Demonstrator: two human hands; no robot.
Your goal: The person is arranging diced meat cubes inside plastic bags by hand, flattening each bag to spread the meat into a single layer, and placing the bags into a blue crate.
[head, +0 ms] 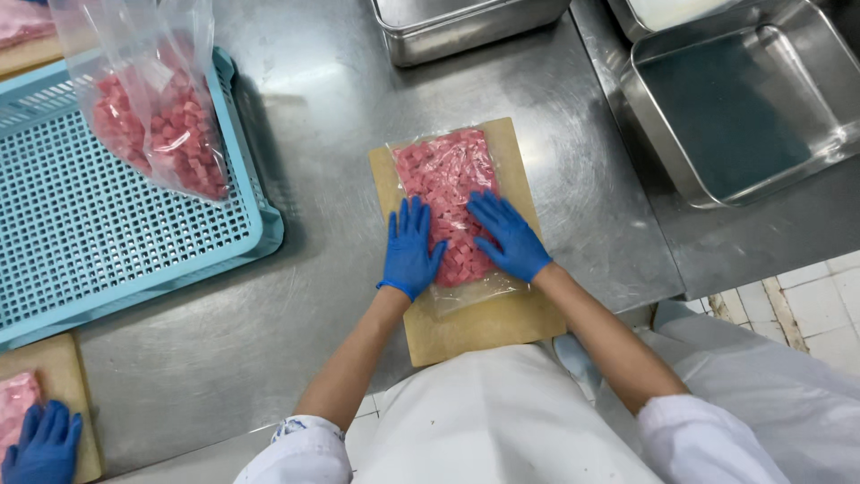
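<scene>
A clear plastic bag of pink diced meat [445, 170] lies flat on a tan cutting board [488, 323] on the steel table. My left hand [410, 247], in a blue glove, presses flat on the bag's lower left side. My right hand [509, 235], also gloved in blue, rests flat on the bag's lower right side. Both hands have fingers spread over the cubes, and the bag's open end lies toward me.
A light blue perforated crate [107, 233] sits at left, with a second bag of diced meat [166, 125] hanging over it. Another person's blue-gloved hand [43, 444] rests on a board at bottom left. Steel pans [743, 108] stand at the back and right.
</scene>
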